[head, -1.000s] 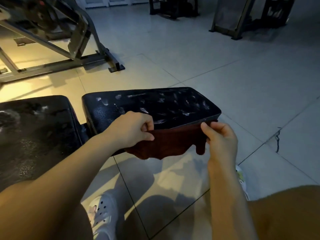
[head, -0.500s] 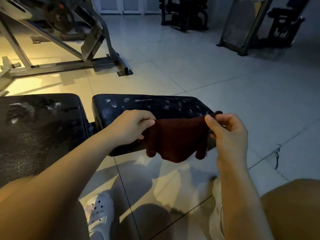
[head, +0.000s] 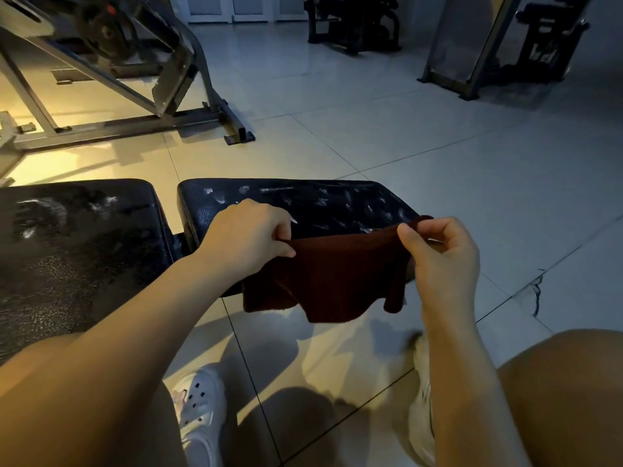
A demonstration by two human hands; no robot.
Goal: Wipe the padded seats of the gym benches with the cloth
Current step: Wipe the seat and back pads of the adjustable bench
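Observation:
A dark red cloth (head: 333, 278) hangs stretched between my two hands, in front of the near edge of a black padded seat (head: 323, 205) marked with pale smears. My left hand (head: 247, 239) pinches the cloth's left top corner over the seat's near left part. My right hand (head: 441, 257) pinches the right top corner by the seat's right end. A second, larger black pad (head: 74, 251) lies to the left, with whitish smears and a speckled surface.
A grey metal gym machine frame (head: 141, 96) stands on the tiled floor at the back left. Dark machines (head: 350, 21) and a slanted frame (head: 472, 52) stand at the back. My knees and white shoes (head: 202, 409) are below the cloth. A floor tile is cracked (head: 536, 291) at the right.
Both hands have raised the cloth from below the seat's edge to level with its top surface, keeping it stretched. The view has tilted upward a little.

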